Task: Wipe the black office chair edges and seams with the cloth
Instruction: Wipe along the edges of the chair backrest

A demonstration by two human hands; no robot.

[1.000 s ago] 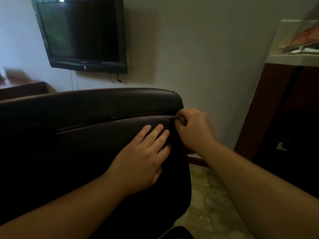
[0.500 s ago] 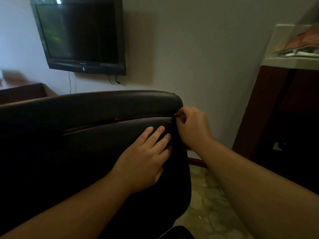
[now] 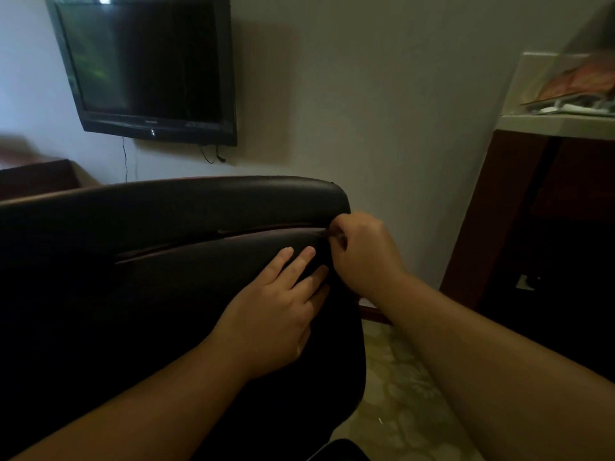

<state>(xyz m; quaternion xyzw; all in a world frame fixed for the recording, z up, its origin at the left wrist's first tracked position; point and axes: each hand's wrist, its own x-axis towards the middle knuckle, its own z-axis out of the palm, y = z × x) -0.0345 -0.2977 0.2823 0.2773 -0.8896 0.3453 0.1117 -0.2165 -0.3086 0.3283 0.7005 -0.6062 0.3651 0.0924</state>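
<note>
Dim room with a pale wall (image 3: 382, 94), patterned floor (image 3: 399, 394) low at the right, dark wooden cabinet (image 3: 549, 227) along the right edge.

Nearest, two bare forearms reaching in from the bottom. Left hand (image 3: 276, 314) laid flat on the upper backrest of the black office chair (image 3: 133, 294), fingers (image 3: 301, 261) straight and released, pressing the padding just below the horizontal seam (image 3: 206, 242). Right hand (image 3: 362, 254) at the right end of that seam, by the backrest's side edge, fingers curled tight around something small and dark at the seam end. Probably the cloth, bunched up, though too dark and too hidden behind the knuckles to say for sure.

Progress, as a judgement: mid-task, working the right end of the top seam. Impossible to tell from the dark upholstery which parts look wiped already. Likely left: the rest of the seam running leftward, the rounded top edge, the side edge going down, anything lower and out of view.

Further back, a low brown piece of furniture (image 3: 36, 176) at the left, blurred. On top of the cabinet, a clear box (image 3: 565, 84) with orange papers inside, no print legible. On the wall, a flat television (image 3: 146, 64), screen off, cable hanging beneath. Small maker's mark centred on the lower bezel, too small and soft to read. No other writing or labels readable anywhere.
</note>
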